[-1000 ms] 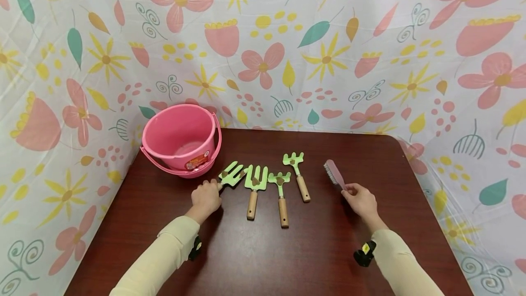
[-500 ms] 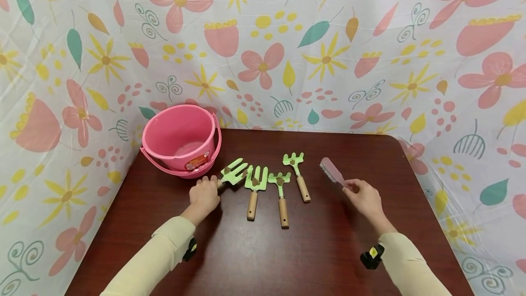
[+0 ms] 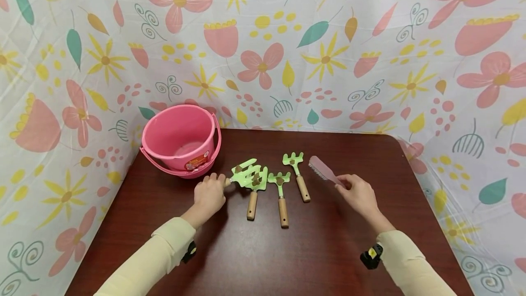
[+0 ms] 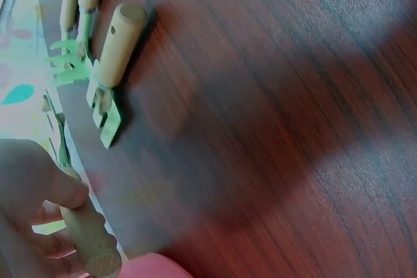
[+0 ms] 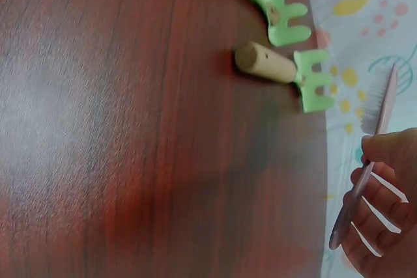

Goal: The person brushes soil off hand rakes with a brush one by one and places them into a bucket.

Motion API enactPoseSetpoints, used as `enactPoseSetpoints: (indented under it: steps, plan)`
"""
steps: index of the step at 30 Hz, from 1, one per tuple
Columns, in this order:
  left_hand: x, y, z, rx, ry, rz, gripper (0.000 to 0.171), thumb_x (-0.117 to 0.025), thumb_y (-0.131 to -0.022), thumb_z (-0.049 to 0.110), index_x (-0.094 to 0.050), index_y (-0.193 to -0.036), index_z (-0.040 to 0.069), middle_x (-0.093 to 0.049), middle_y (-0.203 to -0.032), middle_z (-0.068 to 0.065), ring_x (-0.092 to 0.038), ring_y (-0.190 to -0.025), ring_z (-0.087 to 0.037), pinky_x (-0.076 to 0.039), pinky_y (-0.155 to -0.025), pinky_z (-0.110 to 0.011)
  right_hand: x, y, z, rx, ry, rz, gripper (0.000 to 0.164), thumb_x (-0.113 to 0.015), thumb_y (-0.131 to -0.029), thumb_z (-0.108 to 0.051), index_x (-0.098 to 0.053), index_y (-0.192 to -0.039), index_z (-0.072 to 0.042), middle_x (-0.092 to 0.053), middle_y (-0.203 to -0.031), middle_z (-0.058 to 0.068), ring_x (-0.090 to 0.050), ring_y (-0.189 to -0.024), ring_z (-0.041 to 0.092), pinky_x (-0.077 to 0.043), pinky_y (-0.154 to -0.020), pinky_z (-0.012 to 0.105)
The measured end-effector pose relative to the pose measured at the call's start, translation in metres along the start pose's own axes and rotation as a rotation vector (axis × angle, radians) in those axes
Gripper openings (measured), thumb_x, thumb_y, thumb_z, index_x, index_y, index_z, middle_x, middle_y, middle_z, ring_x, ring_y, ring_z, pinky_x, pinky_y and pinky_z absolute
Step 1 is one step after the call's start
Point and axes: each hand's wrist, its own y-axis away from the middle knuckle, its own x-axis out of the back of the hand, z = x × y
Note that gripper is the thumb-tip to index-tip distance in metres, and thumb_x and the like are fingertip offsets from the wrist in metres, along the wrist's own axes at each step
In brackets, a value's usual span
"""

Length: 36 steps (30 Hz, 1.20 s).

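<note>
My left hand [image 3: 209,195] grips the wooden handle of a green garden fork [image 3: 239,178]. In the head view the fork's tines overlap the head of a second green garden fork [image 3: 252,204] lying on the table; whether they touch I cannot tell. Brown patches mark the green heads. In the left wrist view, fingers and thumb curl round the held fork's handle [image 4: 91,239]. To the right, my right hand [image 3: 358,194] pinches the handle of a pink brush [image 3: 322,168], its pale bristles facing left. Two small green hand rakes, one nearer [image 3: 283,211] and one farther [image 3: 303,188], lie between the hands.
A pink bucket [image 3: 164,131] stands at the table's back left, its handle lowered at the front. Floral cloth [image 3: 263,26] hangs behind and beside the dark wooden table [image 3: 263,264]. A dark device sits at each wrist.
The held fork has moved right, and its head has come over the second fork's head. The brush has shifted left toward the farther rake. The bucket and the lying tools have stayed put.
</note>
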Motion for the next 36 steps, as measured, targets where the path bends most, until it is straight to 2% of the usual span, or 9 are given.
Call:
enactPoseSetpoints:
  steps: [5,16,23,26,31,36]
  plan:
    - [0.002,0.002,0.008,-0.047,-0.024,0.024,0.035,-0.073,-0.058,0.014,-0.057,-0.089,0.009,-0.053,-0.078,-0.008,-0.055,-0.073,-0.028,-0.044,-0.054,-0.038,-0.001,-0.003,-0.013,0.039,-0.015,0.012,0.021,-0.072,-0.077,-0.017,-0.069,-0.097,-0.011,-0.060,-0.079,0.003,-0.051,-0.065,0.015,-0.039,-0.057,0.033]
    - [0.004,0.008,0.028,-0.147,-0.052,0.001,0.042,-0.077,-0.058,0.021,-0.056,-0.093,0.013,-0.054,-0.083,-0.005,-0.055,-0.077,-0.024,-0.044,-0.059,-0.035,-0.003,-0.007,-0.032,0.120,-0.055,0.023,0.018,-0.073,-0.077,-0.014,-0.070,-0.095,-0.011,-0.060,-0.078,0.001,-0.049,-0.064,0.014,-0.037,-0.056,0.029]
    - [0.009,0.008,0.039,-0.232,-0.060,0.077,0.037,-0.075,-0.059,0.017,-0.058,-0.092,0.013,-0.054,-0.081,-0.004,-0.055,-0.076,-0.023,-0.043,-0.057,-0.033,0.001,-0.009,-0.050,0.166,-0.062,0.005,0.018,-0.073,-0.077,-0.014,-0.070,-0.095,-0.012,-0.061,-0.080,0.000,-0.049,-0.065,0.013,-0.038,-0.056,0.029]
    - [0.012,0.007,0.043,-0.249,-0.060,0.095,0.035,-0.073,-0.060,0.016,-0.058,-0.092,0.014,-0.053,-0.080,-0.003,-0.055,-0.075,-0.022,-0.042,-0.056,-0.032,0.001,-0.009,-0.059,0.184,-0.066,-0.004,0.019,-0.073,-0.077,-0.014,-0.070,-0.095,-0.012,-0.062,-0.081,0.001,-0.050,-0.065,0.014,-0.038,-0.056,0.029]
    - [0.014,0.008,0.050,-0.273,-0.057,0.087,0.033,-0.072,-0.064,0.016,-0.059,-0.094,0.014,-0.053,-0.081,-0.003,-0.055,-0.076,-0.022,-0.042,-0.056,-0.032,-0.001,-0.008,-0.073,0.217,-0.064,-0.023,0.019,-0.074,-0.076,-0.014,-0.071,-0.094,-0.014,-0.060,-0.079,-0.003,-0.050,-0.066,0.014,-0.038,-0.056,0.028]
    - [0.016,0.009,0.056,-0.287,-0.073,0.077,0.039,-0.075,-0.064,0.021,-0.061,-0.099,0.016,-0.054,-0.083,-0.003,-0.055,-0.076,-0.022,-0.042,-0.056,-0.032,-0.007,-0.005,-0.085,0.270,-0.052,-0.031,0.021,-0.074,-0.074,-0.013,-0.072,-0.095,-0.015,-0.060,-0.079,-0.004,-0.049,-0.066,0.012,-0.038,-0.056,0.027]
